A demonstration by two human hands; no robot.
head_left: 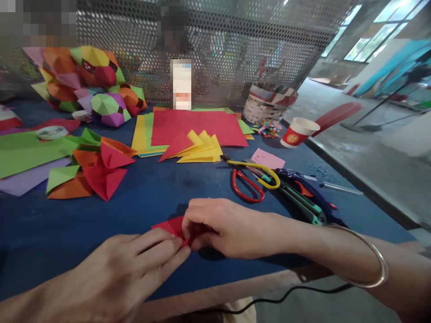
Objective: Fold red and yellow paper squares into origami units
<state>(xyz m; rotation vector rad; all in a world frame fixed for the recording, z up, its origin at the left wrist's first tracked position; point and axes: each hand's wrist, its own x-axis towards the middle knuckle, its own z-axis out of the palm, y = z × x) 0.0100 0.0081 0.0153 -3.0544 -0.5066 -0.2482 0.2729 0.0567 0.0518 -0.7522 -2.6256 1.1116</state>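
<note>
A small piece of folded red paper lies on the blue tabletop near the front edge, mostly covered by my fingers. My left hand holds it from the left, fingers together and pressed down on it, thumb hidden. From the other side, my right hand pinches its right part between curled fingers and thumb. A metal bangle circles the right wrist. Beyond the right hand rest scissors with one red and one yellow handle, and a green and black utility knife.
Folded red, orange and green paper units sit at left. Behind are stacked coloured sheets, yellow folded pieces and finished paper balls. A paper cup and woven basket stand at right. A black cable hangs below.
</note>
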